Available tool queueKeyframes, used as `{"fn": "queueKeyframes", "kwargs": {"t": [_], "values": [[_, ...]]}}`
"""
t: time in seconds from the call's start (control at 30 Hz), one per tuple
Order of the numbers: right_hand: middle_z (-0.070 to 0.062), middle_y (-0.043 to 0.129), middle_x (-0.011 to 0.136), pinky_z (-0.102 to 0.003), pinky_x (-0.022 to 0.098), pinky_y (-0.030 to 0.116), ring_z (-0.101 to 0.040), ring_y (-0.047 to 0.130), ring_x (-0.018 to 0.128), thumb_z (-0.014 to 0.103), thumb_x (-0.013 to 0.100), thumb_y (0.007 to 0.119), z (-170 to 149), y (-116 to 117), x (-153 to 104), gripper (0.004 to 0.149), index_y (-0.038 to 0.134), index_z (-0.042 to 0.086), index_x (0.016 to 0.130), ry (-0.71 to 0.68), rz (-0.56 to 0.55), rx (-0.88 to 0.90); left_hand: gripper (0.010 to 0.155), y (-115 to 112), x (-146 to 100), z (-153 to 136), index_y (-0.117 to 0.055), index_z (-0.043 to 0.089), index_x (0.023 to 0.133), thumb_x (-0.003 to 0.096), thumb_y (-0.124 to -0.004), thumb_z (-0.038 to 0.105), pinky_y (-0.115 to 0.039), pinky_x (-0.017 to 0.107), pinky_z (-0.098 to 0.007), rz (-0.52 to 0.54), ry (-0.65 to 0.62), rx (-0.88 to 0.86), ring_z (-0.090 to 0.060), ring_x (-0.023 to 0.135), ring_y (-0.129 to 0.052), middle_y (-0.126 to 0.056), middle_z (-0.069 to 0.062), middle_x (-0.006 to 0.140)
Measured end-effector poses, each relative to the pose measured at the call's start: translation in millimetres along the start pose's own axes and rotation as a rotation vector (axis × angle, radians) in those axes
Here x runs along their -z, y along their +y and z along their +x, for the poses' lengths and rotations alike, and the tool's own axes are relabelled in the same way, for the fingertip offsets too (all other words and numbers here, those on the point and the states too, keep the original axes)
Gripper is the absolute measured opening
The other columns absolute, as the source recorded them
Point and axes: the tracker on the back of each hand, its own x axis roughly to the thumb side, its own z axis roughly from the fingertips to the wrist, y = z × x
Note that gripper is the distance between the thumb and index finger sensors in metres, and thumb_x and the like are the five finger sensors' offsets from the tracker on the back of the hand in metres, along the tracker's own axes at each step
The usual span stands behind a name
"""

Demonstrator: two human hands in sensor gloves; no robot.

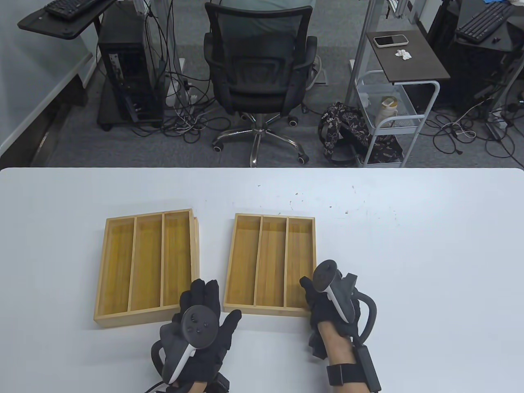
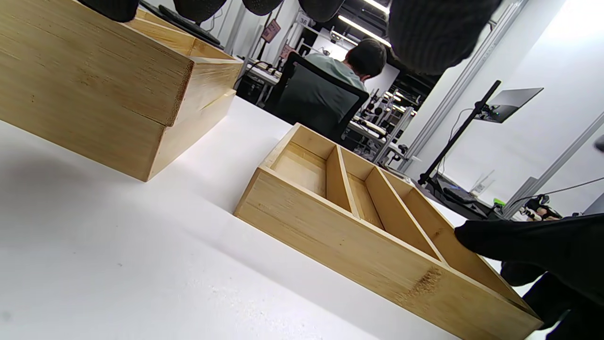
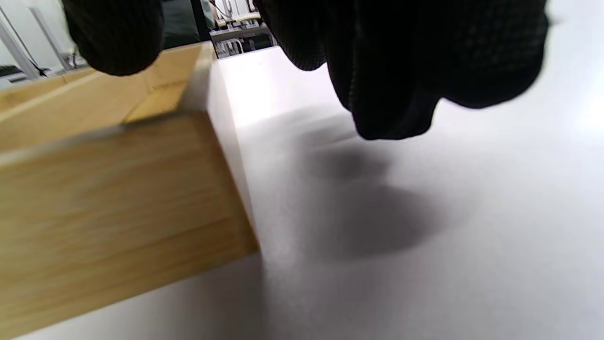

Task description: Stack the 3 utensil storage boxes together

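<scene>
while two boxes sit stacked at counter left [image 1: 147, 266], your right hand [image 1: 327, 303] pinches the single box [image 1: 272, 264] at its near right corner; left hand [image 1: 202, 319] is spread, holding nothing. lift level, lower squarely.

White table [image 1: 409, 266]: two-high stack of wooden three-compartment boxes [image 1: 145, 266] at left; single matching box [image 1: 272, 264] just beside, right; small dark specks [image 1: 327, 202] farther back.
</scene>
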Motion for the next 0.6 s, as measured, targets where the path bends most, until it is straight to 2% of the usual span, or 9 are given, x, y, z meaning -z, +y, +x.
{"fn": "queueKeyframes", "kwargs": {"t": [0.17,0.3,0.33,0.43,0.6], "values": [[-0.027,0.089,0.079,-0.038,0.022,0.089,-0.027,0.100,0.036,0.066,0.051,0.077,5,11,10,0.075,0.074,0.006,0.096,0.016,0.058,0.013,0.083,0,1,-1,-0.026,0.040,0.119,0.0527,-0.064,0.071,-0.048,0.083,-0.064,-0.027,0.004,-0.016,-0.034,0.123,-0.038,-0.022,0.000,0.130],[-0.017,0.093,0.064,-0.034,0.015,0.090,-0.021,0.100,0.027,0.055,0.052,0.080,14,18,8,0.057,0.080,0.009,0.087,-0.036,-0.007,-0.035,0.083,0,3,-2,-0.026,0.039,0.119,0.0527,-0.064,0.071,-0.049,0.083,-0.064,-0.034,0.009,-0.018,-0.034,0.123,-0.038,-0.022,0.000,0.130],[-0.015,0.094,0.059,-0.032,0.013,0.090,-0.019,0.100,0.024,0.050,0.053,0.080,15,21,8,0.052,0.082,0.007,0.083,-0.065,-0.001,0.014,0.083,0,2,-2,-0.026,0.039,0.119,0.0527,-0.064,0.071,-0.048,0.083,-0.064,-0.036,0.010,-0.020,-0.034,0.123,-0.038,-0.022,0.000,0.130],[-0.014,0.093,0.052,-0.033,0.009,0.089,-0.019,0.098,0.019,0.045,0.054,0.079,10,26,8,0.048,0.081,0.004,0.080,-0.084,-0.019,0.090,0.083,0,2,-2,-0.026,0.039,0.119,0.0527,-0.064,0.071,-0.049,0.083,-0.064,-0.034,0.010,-0.017,-0.034,0.123,-0.038,-0.022,0.000,0.130],[-0.015,0.092,0.049,-0.033,0.006,0.088,-0.020,0.096,0.016,0.039,0.056,0.077,10,29,5,0.045,0.080,0.000,0.078,-0.107,-0.031,0.102,0.083,1,3,-2,-0.027,0.039,0.119,0.0527,-0.065,0.071,-0.049,0.083,-0.064,-0.033,0.011,-0.017,-0.034,0.123,-0.038,-0.023,0.000,0.130]]}}
